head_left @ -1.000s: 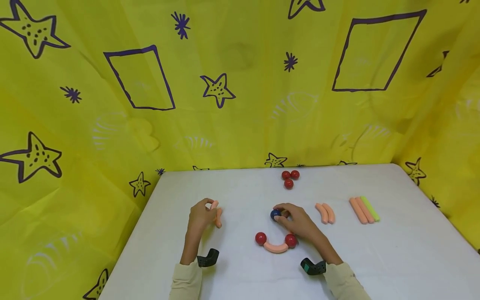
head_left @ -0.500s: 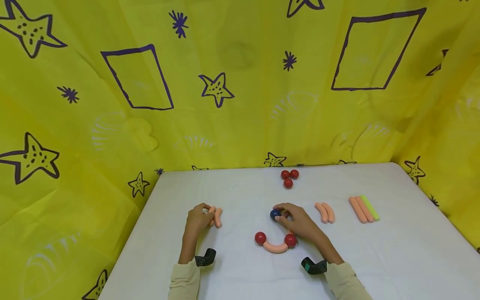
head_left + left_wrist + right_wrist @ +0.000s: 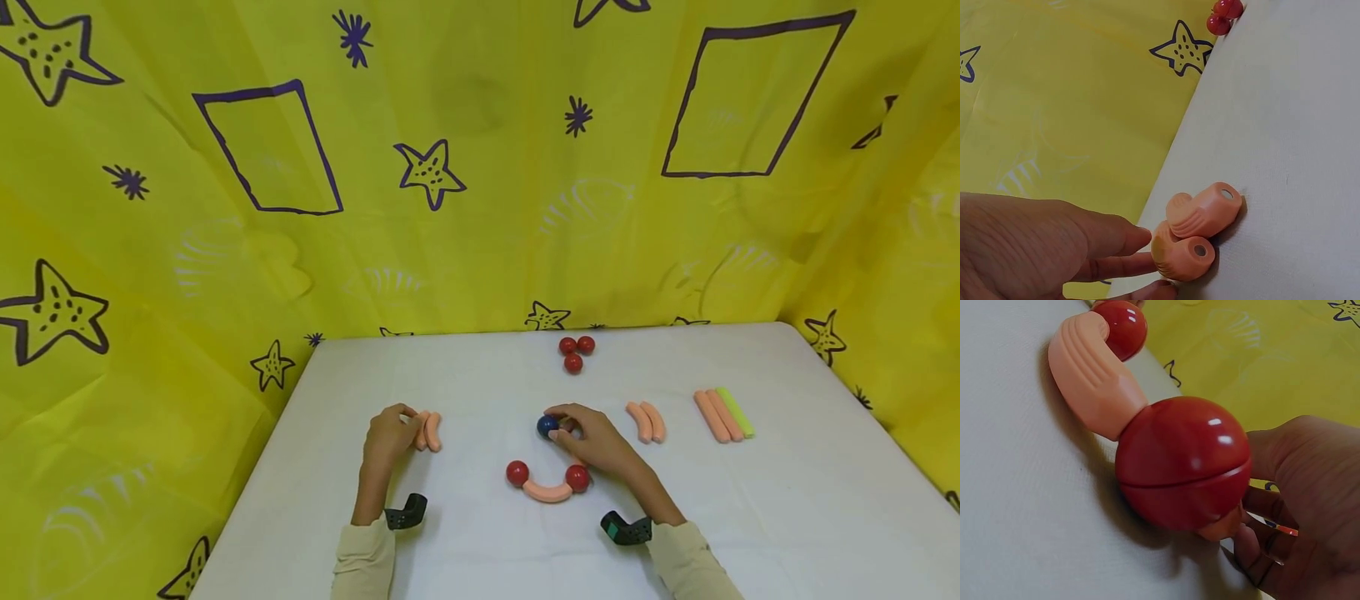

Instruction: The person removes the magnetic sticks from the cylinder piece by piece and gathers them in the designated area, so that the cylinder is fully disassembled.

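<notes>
My right hand (image 3: 600, 439) pinches a dark blue ball (image 3: 547, 426) between thumb and fingers, just above a joined chain. That chain has a left red ball (image 3: 517, 473), a curved peach stick (image 3: 547, 493) and a right red ball (image 3: 1184, 464). Another peach piece (image 3: 1221, 526) shows beyond the right red ball, mostly hidden. On the left, my left hand (image 3: 385, 439) has loosely extended fingertips right at the nearer of two curved peach sticks (image 3: 1186, 257). The farther curved stick (image 3: 1205, 209) lies against it, and round metal spots show in their ends.
Three red balls (image 3: 573, 363) are grouped at the back of the white table (image 3: 480, 550). To the right lie two curved peach sticks (image 3: 644, 422), then straight peach sticks (image 3: 717, 416) beside a green stick (image 3: 735, 412). A yellow patterned curtain (image 3: 480, 250) hangs behind.
My left hand has lowered the curved stick it held beside the other one, and its fingers have loosened. The right hand keeps its pinch on the blue ball.
</notes>
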Available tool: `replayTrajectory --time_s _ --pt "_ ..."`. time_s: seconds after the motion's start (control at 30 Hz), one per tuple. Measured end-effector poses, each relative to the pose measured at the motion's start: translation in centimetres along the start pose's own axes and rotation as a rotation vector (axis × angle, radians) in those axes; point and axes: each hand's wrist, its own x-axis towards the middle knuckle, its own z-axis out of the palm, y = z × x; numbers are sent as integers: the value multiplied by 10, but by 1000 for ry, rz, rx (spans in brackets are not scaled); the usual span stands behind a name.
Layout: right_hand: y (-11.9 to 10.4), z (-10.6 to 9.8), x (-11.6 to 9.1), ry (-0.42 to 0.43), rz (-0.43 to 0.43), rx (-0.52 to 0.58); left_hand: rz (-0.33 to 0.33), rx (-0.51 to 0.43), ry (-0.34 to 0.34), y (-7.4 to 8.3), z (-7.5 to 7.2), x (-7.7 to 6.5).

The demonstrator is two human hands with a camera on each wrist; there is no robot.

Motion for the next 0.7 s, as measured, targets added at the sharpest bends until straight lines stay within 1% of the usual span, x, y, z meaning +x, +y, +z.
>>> replayTrajectory --time_s 0.1,0.17,0.27,0.33,0.43,0.53,0.63,0.7 --pt "0 -2 -1 -6 7 8 0 -30 38 2 -1 -1" --pt "-1 -4 -2 -4 7 12 21 -50 83 6 -1 -1" --pt "1 -9 -3 -12 -6 -7 87 -72 153 13 -2 -1" --pt "2 -13 -4 -28 -16 -30 145 -89 181 20 -2 -2" --pt "2 -18 -4 -69 1 -60 240 -135 182 31 -1 -5" --pt "0 -21 -5 -99 29 -77 343 -160 170 40 6 -8" --pt "-3 -20 -6 -95 41 -86 469 -145 145 48 17 -11" --pt "-4 -19 -6 -83 37 -86 533 -114 119 52 25 -14"
